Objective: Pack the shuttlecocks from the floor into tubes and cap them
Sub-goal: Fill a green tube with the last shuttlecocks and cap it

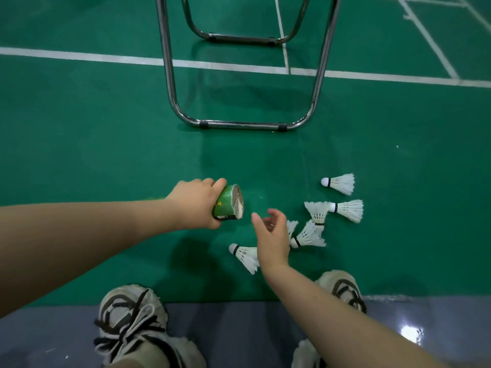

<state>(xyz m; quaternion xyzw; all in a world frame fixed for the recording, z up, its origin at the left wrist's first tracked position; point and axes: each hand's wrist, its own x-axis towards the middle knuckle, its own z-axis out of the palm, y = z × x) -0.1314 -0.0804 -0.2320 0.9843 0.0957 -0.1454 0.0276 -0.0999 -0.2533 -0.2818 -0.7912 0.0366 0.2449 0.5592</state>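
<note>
My left hand [195, 201] comes in from the left, and its fingers and thumb curl round the green tube [227, 204], gripping it close to the open end. The tube is tilted with its mouth turned to the right, and white feathers show inside that mouth. Below the tube and a little left of it, my left shoe [130, 320] stands on the grey strip of floor. Well above the tube, the metal chair frame [241, 125] rests on the green court floor [106, 144].

Just right of the tube's mouth and clear of it, my right hand [272, 240] hangs over the floor with its fingers loosely spread, holding nothing. Below and right of the tube, the nearest shuttlecock [245, 257] lies on its side, its skirt partly behind my right wrist. A half-hidden shuttlecock [292, 225] shows only its feathers past my fingers. Farther right of the tube, three lie touching: the low shuttlecock [308, 236], the middle shuttlecock [317, 212] and the outer shuttlecock [349, 209]. Up and right of the tube, apart from those, the lone shuttlecock [340, 183] lies on its side. My right shoe [342, 288] sits below them, farthest from the tube
</note>
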